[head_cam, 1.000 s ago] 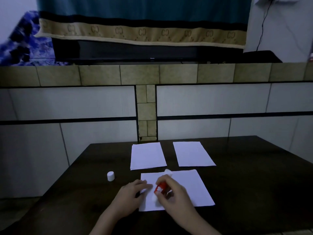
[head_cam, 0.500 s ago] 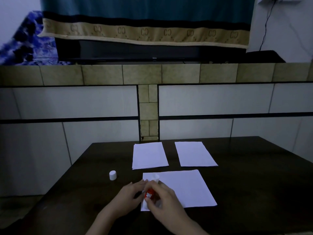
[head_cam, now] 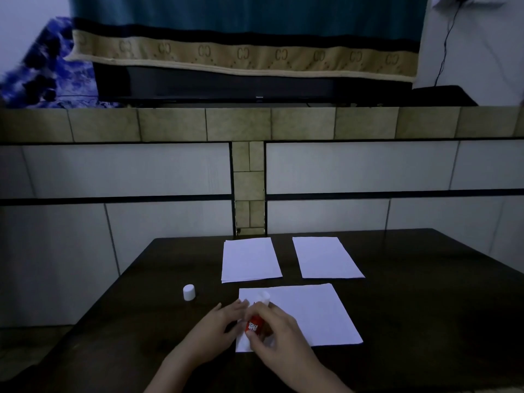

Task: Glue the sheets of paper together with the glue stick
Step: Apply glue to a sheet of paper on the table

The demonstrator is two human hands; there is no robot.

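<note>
Left hand (head_cam: 215,327) flat (right hand (head_cam: 279,334) curled).

white lettering on glue stick (head_cam: 256,326), illegible

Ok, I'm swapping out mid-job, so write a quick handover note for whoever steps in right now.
Right hand grips the uncapped glue stick, tip at the near sheet by its left edge.
Left hand rests on that edge, fingers straight.
Cap stands on the table, left of the sheet.
Two more sheets, left and right, lie apart farther back.
Done: uncapped. Nothing joined yet.
Left: finish gluing, press sheets together, recap.
</note>
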